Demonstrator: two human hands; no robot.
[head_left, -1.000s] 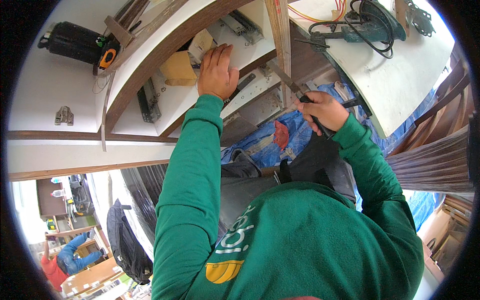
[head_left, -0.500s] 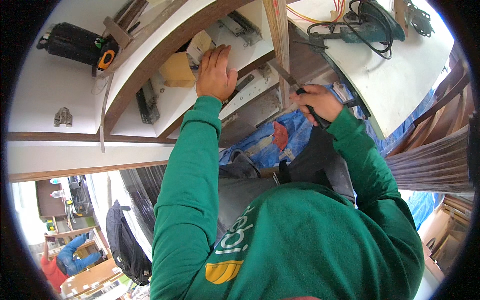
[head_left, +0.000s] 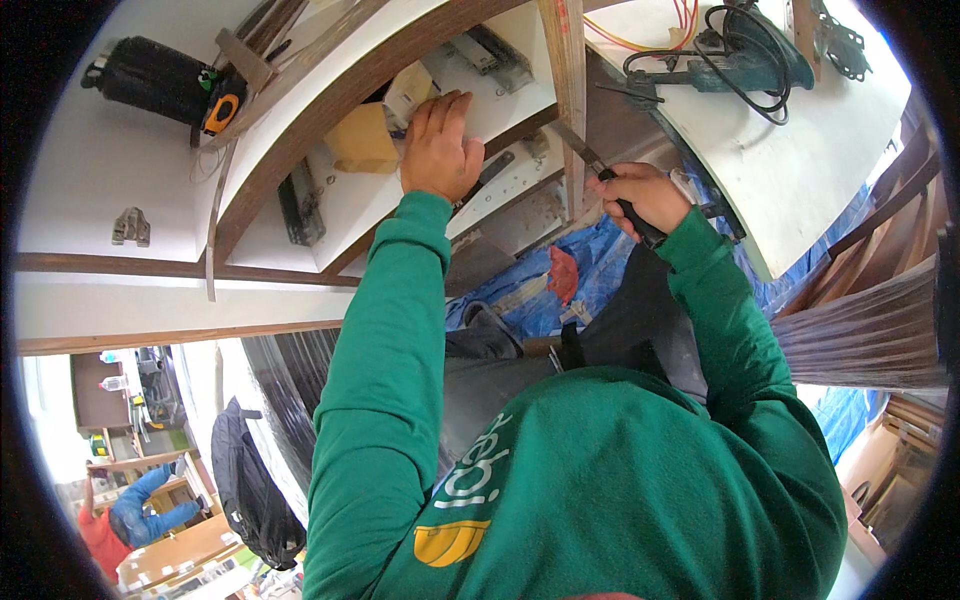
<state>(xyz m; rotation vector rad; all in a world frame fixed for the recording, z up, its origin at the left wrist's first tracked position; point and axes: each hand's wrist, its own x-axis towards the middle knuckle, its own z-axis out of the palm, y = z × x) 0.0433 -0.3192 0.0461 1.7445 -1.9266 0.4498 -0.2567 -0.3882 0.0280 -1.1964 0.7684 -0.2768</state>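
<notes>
My left hand (head_left: 440,150) lies flat on the dark wooden edge of a white-bottomed compartment, fingers stretched out and holding nothing. Beside its fingertips is a small open cardboard box (head_left: 408,92), with a yellowish piece of card (head_left: 362,138) to its left. My right hand (head_left: 650,198) is wrapped round the black handle of a flat-bladed tool (head_left: 584,150). The metal blade points up and left, against or just in front of an upright wooden strip (head_left: 566,60); whether it touches cannot be made out. Dark metal drawer slides (head_left: 300,205) lie in the compartment.
A corded green power tool (head_left: 745,68) rests on a white panel at the right. Upper left hold a black cylinder (head_left: 150,82), an orange tape measure (head_left: 222,112) and a metal hinge (head_left: 131,227). Blue sheeting (head_left: 600,245) covers the floor below. Another person (head_left: 130,520) works far off, lower left.
The view has shifted slightly, moving the scene a little to the right. Both hands keep nearly the same places, and the right still grips the flat-bladed tool.
</notes>
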